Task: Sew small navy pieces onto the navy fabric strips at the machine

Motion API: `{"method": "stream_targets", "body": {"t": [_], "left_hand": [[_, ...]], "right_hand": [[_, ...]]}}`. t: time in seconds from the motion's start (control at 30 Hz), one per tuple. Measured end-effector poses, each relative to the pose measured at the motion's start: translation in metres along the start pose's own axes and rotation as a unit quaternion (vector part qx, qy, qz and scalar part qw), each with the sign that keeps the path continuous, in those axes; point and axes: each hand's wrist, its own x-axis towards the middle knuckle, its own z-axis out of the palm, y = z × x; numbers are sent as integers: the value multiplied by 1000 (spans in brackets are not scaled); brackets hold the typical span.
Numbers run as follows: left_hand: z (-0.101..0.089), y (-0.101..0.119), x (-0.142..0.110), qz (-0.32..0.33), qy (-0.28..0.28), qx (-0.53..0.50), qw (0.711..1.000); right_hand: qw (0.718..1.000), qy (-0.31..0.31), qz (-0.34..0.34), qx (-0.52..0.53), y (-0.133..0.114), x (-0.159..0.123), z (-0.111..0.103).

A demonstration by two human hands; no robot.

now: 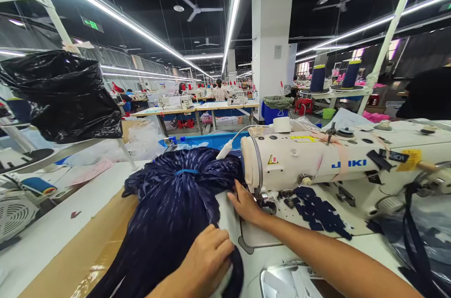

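A large bundle of dark navy fabric strips [176, 204], tied near its top with a blue band [187, 172], lies left of a white sewing machine [292, 157]. My left hand [209, 258] is closed at the bundle's lower right, around a navy fabric strip [237, 272] that curves down out of the fist. Beside the machine's needle end, my right hand [246, 201] has its thumb and forefinger apart, the fingertips by the bundle's right edge. Its other fingers are partly hidden. Small navy fabric pieces [319, 211] lie on the machine bed.
A sheet of brown cardboard [88, 241] lies under the bundle. A black plastic bag [63, 100] hangs at the left. Near the front edge is a metal tray [265, 284] with white pieces. Thread cones [317, 78] stand behind the machine. Other workers sit at distant tables.
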Motion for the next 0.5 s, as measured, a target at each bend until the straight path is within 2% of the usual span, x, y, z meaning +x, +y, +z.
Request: {"method": "stream_targets", "body": {"t": [0.1,0.2,0.3,0.37,0.43,0.5], "left_hand": [[16,-9,11,-18,-10,-89,996],[30,-24,25,-20,-35,-100,994],[37,-25,32,-5,-31,-67,997],[37,-17,33,25,-4,-37,999],[34,-5,34,61,27,-19,998],[31,7,39,71,45,-20,996]], "right_hand": [[999,45,26,1,-1,25,5],[999,-1,41,4,-8,11,-9],[994,-103,2,18,-9,-35,-43],[988,-141,-62,13,-1,-66,-72],[984,-127,-111,-59,15,-87,-101],[972,-79,-115,-188,36,-93,-123]]}}
